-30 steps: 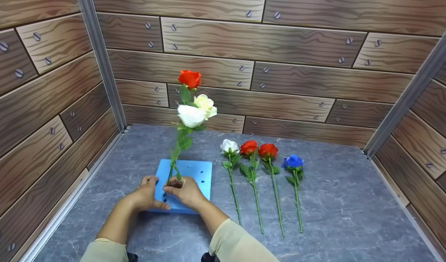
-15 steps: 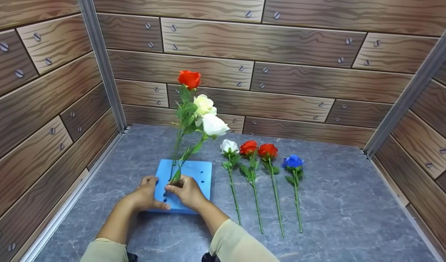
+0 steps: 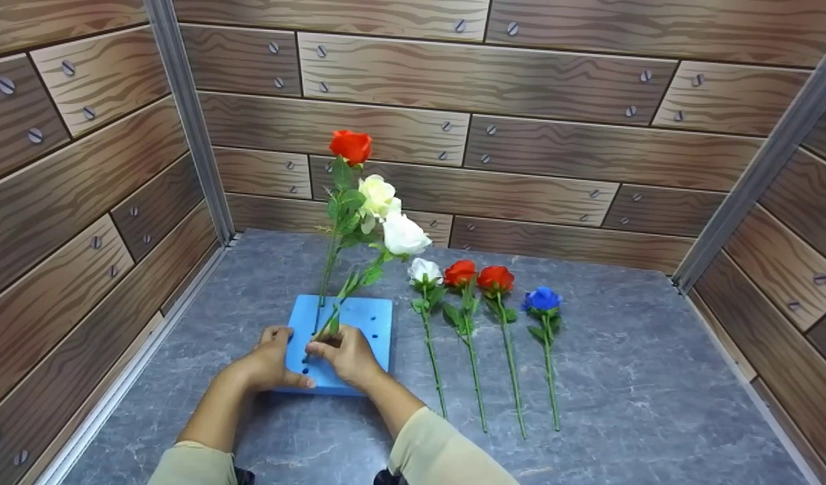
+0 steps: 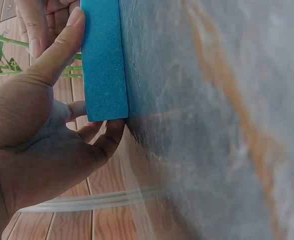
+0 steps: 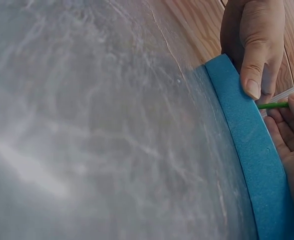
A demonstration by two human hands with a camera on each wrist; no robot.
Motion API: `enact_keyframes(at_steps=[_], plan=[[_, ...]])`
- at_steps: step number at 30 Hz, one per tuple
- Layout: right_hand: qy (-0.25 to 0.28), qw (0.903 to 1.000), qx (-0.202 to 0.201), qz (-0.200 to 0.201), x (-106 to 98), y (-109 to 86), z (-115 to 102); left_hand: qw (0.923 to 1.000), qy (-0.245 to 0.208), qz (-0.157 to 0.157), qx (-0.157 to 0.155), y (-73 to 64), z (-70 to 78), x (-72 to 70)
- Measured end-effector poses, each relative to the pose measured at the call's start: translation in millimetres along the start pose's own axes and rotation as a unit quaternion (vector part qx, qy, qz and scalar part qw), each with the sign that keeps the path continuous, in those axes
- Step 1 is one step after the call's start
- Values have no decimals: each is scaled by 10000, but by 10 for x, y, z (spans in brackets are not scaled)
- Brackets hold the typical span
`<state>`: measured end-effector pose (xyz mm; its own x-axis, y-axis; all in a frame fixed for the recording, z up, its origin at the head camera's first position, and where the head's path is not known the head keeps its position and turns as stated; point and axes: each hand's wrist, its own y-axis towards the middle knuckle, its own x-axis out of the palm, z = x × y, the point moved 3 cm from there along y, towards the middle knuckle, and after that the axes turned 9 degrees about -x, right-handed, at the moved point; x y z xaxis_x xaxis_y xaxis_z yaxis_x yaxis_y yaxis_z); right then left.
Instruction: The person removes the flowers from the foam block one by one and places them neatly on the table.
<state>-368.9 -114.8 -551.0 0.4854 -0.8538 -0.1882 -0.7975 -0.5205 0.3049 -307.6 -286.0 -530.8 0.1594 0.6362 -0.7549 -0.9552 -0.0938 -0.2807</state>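
**Editor:** Your left hand (image 3: 268, 360) grips the near left corner of a blue foam block (image 3: 366, 313), fingers along its side and thumb at the front edge; your right hand (image 3: 349, 353) pinches the stem of a white rose (image 3: 405, 234), which leans right over the block.

**Photographer:** Two other flowers stand in your block, a red rose (image 3: 351, 147) and a pale yellow rose (image 3: 378, 195). Beside it, on the grey tabletop (image 3: 628, 377), lie a second white rose (image 3: 425, 271), two red roses (image 3: 496, 277) and a blue rose (image 3: 542, 298).

**Editor:** And the pinched stem's tip?

**Photographer:** Near a hole by your fingertips; whether it is inside, I cannot tell. The right wrist view cuts off your right hand at the frame's edge, and the left one leaves out the blooms.
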Motion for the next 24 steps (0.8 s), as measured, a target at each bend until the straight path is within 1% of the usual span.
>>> enact_keyframes(at_steps=[5,10,16,20,24], plan=[[518,9983,-13,278,-21,-15,1,10000,7,6,-37,3,7,3],[960,9946,-129,360,-48,-23,1,10000,14,-34,-93,13,7,2],[1546,9861,-316,529,-84,-34,12,9999,-22,-38,-155,1,21,4],[1652,9830,-417,677,-99,-38,3,9998,0,-31,-177,7,24,5],[1843,9789,-416,778,-110,-30,-3,9997,46,-28,-235,10,21,9]])
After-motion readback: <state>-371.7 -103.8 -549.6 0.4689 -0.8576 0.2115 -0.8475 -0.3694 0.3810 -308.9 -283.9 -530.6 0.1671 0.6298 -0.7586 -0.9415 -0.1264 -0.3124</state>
